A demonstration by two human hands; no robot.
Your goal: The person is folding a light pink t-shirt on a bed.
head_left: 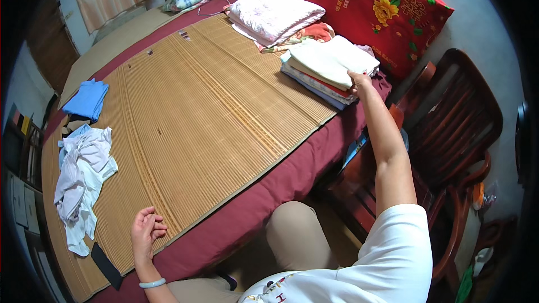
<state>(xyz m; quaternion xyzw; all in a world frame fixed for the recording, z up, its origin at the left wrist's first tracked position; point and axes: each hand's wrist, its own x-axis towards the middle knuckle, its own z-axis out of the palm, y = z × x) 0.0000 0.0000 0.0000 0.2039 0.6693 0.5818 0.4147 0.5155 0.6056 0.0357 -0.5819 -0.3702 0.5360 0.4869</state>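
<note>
The right hand is stretched far out, arm nearly straight, and lands on the near corner of a stack of folded clothes at the far side of the bed. The fingers curl down over the top cream-coloured piece at its corner, thumb side tucked against the edge; whether they actually pinch the cloth cannot be told from here. The stack's long axis runs from the hand away up and to the left, toward a second pile, the folded white quilt, which sits just beyond it. Behind both, past the hand, a red flowered cushion leans against the wall.

The left hand rests close in, well apart from the right one, palm up on the near edge of the bamboo mat, fingers loosely curled and holding nothing. A pale bangle circles that wrist. Just left of that hand lies a crumpled heap of white garments, stretched lengthwise up and away, and a dark flat object sits just beside the wrist. Farther beyond the heap, a folded blue cloth lies on the mat's edge. To the right of the outstretched arm stands a dark wooden chair.
</note>
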